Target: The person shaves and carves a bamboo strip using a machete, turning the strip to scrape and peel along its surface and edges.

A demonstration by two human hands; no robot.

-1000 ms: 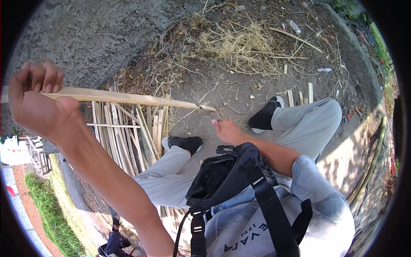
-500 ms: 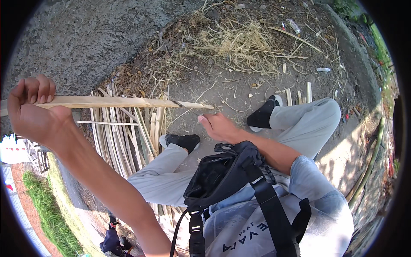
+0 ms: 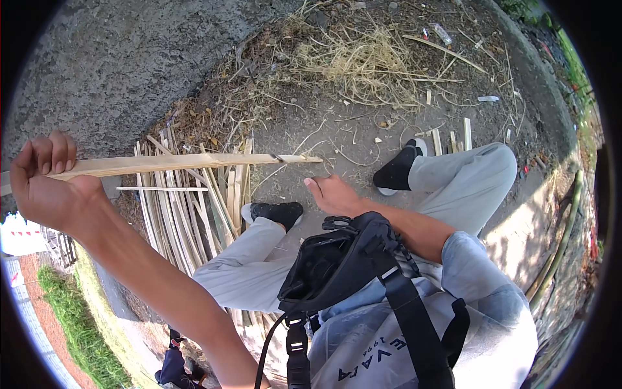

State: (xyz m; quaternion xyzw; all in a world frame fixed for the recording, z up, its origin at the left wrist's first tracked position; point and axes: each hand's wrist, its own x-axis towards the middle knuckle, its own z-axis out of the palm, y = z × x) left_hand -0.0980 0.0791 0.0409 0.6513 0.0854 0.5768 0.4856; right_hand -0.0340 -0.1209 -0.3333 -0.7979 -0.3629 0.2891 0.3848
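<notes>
My left hand [image 3: 48,185] is raised at the far left and shut on a long pale split bamboo strip [image 3: 188,162], which runs level to the right, its tip ending just above my right hand. My right hand [image 3: 334,194] hangs in front of me with fingers loosely apart and holds nothing; it is near the strip's tip but apart from it. Below the strip lies a pile of pale bamboo strips [image 3: 188,207] on the ground by my left foot.
A black bag [image 3: 343,259] hangs on my chest by a strap. My feet in black socks [image 3: 395,172] stand on bare dirt. Dry grass and shavings [image 3: 356,58] lie ahead. A few short cut pieces [image 3: 453,136] lie by my right knee. A concrete kerb [image 3: 525,233] runs along the right.
My left hand has lowered slightly with the strip, which is now level. My right hand has risen toward the strip's tip.
</notes>
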